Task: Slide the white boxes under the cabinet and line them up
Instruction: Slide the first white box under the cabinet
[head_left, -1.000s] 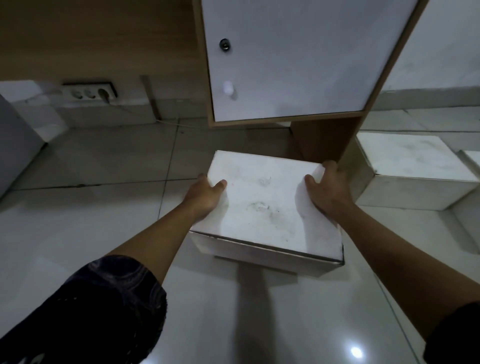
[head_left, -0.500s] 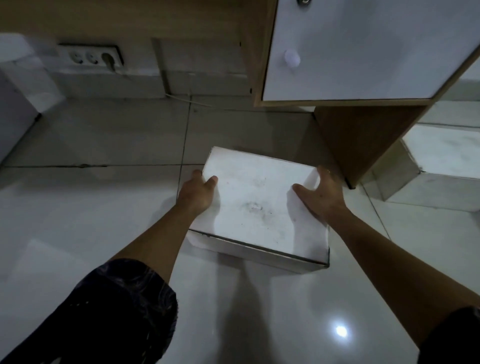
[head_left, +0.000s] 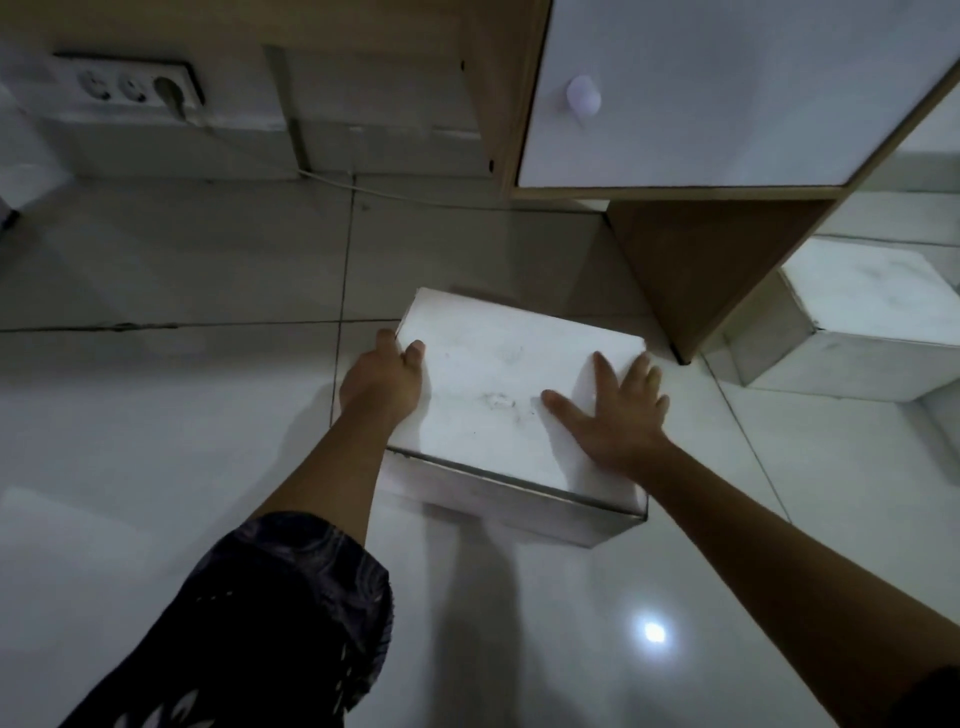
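A white box (head_left: 498, 384) lies on the glossy tiled floor just left of the cabinet's wooden side panel (head_left: 691, 260). My left hand (head_left: 382, 382) grips the box's left edge, thumb on top. Flat on the lid near the right edge rests my right hand (head_left: 618, 410), fingers spread. The cabinet's white door (head_left: 727, 88) with a round knob hangs above and to the right. A second white box (head_left: 872, 306) stands on the floor to the right of the side panel, partly hidden by it.
A wall socket strip (head_left: 130, 88) with one plug in it sits at the upper left, and a thin cable (head_left: 415, 195) runs along the floor by the wall towards the cabinet. Open tiles lie left of and in front of the box.
My right hand has let go of the box's right edge and now lies flat and spread on the lid. The view has shifted left, so the cabinet sits further right.
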